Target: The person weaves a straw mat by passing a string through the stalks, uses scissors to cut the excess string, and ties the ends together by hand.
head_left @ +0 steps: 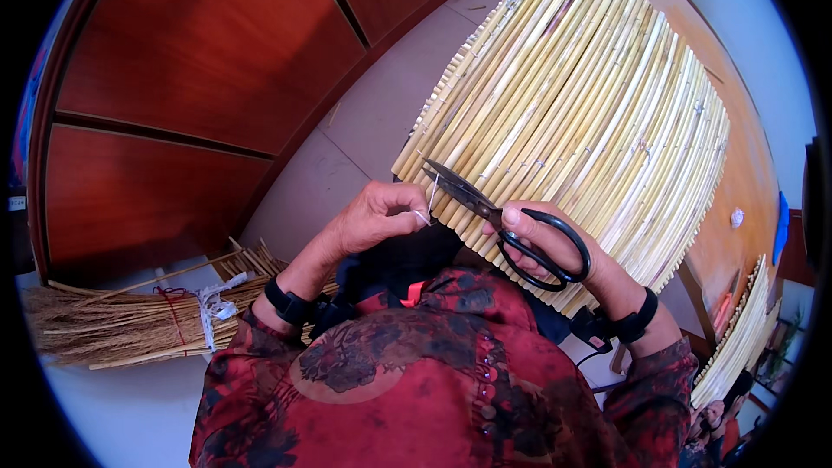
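Observation:
My right hand (542,238) grips black-handled scissors (468,197) by their loops. Their dark blades point up and left, over the near left corner of a mat of pale reed stalks (572,113). Between finger and thumb, my left hand (381,215) pinches a white string (433,193) that runs up to the blades at the mat's edge. Whether the blades touch the string I cannot tell. The stalks lie side by side, bound across by rows of thin ties. Part of the mat's near edge is hidden behind my right hand and the scissors.
A tied bundle of dry brown stalks (130,316) lies at the lower left, beside red-brown wooden panels (217,61). To the right, the mat borders a wooden board (737,199). Another reed mat (732,342) and a blue item (781,225) are farther right.

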Available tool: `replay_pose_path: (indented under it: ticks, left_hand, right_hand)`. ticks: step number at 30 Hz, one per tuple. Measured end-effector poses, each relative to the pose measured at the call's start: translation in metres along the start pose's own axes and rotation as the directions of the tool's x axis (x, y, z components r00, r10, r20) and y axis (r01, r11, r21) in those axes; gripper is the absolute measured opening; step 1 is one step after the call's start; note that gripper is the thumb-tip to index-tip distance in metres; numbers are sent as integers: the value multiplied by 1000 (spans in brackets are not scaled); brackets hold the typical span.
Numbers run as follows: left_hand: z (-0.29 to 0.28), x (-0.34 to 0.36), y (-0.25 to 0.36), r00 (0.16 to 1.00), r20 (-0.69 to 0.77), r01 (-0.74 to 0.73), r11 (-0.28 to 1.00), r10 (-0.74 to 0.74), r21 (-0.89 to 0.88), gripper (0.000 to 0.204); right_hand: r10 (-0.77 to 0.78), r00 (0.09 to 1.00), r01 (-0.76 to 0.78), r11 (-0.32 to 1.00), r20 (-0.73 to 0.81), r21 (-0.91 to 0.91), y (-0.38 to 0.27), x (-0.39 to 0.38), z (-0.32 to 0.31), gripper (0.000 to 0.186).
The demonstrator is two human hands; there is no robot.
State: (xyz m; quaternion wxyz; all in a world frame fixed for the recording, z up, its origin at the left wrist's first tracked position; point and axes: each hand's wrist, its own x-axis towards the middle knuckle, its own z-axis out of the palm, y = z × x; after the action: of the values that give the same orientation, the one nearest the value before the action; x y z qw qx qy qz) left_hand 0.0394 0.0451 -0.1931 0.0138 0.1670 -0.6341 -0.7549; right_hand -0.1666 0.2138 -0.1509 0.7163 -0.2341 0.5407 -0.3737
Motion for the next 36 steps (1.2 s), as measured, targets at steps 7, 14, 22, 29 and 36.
replay_pose_path:
  ticks: [7, 14, 22, 29, 36]
  left_hand:
    - [4, 0, 2, 999, -9, 32, 999, -32, 7, 10]
    - [0, 0, 2, 998, 53, 11, 998, -14, 55, 10]
    - [-1, 1, 1, 993, 116, -59, 969, 32, 239, 14]
    - [0, 0, -2, 988, 132, -111, 962, 80, 251, 16]
    - [-3, 0, -3, 982, 167, -131, 957, 90, 257, 13]
  right_hand:
    - [21, 999, -24, 996, -36, -90, 3, -1, 0, 42]
    - [-36, 996, 21, 982, -82, -187, 6, 0, 6, 34]
    - [22, 998, -33, 980, -58, -198, -6, -2, 15, 36]
    - [80, 993, -93, 981, -84, -171, -6, -3, 19, 33]
    - [-35, 995, 9, 967, -98, -253, 0, -3, 20, 27]
